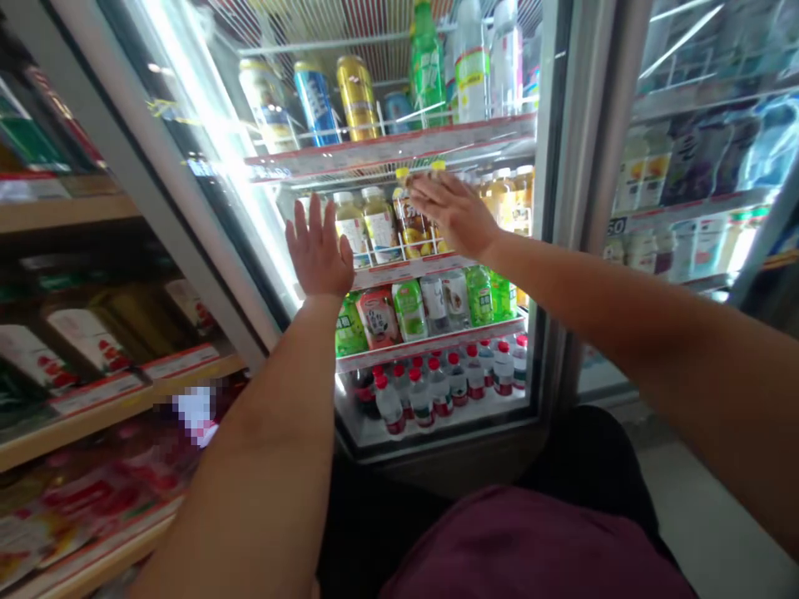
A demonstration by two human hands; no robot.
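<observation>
Both bare arms reach forward into a lit glass-fronted drinks cooler (549, 249) with four visible shelves. The left hand (320, 249) is raised flat, palm toward the cooler, fingers straight and slightly spread, holding nothing; whether it touches glass or hangs in open air cannot be told. The right hand (453, 212) lies palm-down with fingers extended and close together over the yellow caps of clear plastic bottles of fruit-coloured drink (415, 229) on the second shelf, fingertips on or just above the caps; contact cannot be confirmed. Just left of that hand, between the two hands, stand two pale yellowish bottles with white labels (365, 225). On the top shelf: three tall cans, one pale, one blue, one gold (357, 96), then a green plastic bottle (426, 66) and at least two clear bottles to its right. The third shelf holds roughly seven bottles, green-labelled, one pink (378, 316), and clear ones. The bottom shelf carries about ten small clear water bottles with red caps (437, 387) in two rows. At left, wooden shelving (81, 416) holds blurred packaged goods. A second cooler door (687, 166) stands at right.
</observation>
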